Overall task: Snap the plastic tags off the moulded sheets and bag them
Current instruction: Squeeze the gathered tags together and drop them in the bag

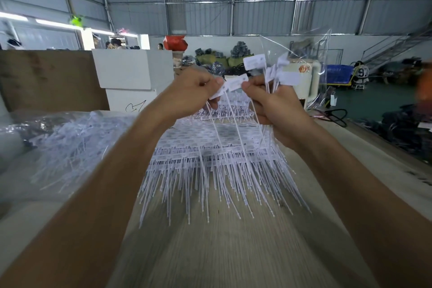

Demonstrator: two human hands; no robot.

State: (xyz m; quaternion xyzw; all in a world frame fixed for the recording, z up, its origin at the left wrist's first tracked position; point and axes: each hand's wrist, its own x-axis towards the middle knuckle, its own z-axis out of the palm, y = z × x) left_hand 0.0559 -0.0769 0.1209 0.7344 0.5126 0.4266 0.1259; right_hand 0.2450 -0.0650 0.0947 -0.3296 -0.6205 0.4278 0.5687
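Both hands are raised above the wooden table [233,252]. My left hand [194,91] pinches the flat head of a white plastic tag [233,85] between thumb and forefinger. My right hand [273,103] pinches the same tag's other end and also grips a bunch of loose tags [280,72], whose heads stick up and whose thin tails hang down. A stack of moulded tag sheets [210,154] lies on the table beneath the hands, tails pointing toward me. A clear plastic bag [311,54] stands up behind my right hand.
A heap of white plastic strips in clear wrapping [58,138] lies on the table at left. White boxes [126,70] and a brown board [46,77] stand behind. A black cable [336,117] lies at right, beyond the table edge. Several people work far back.
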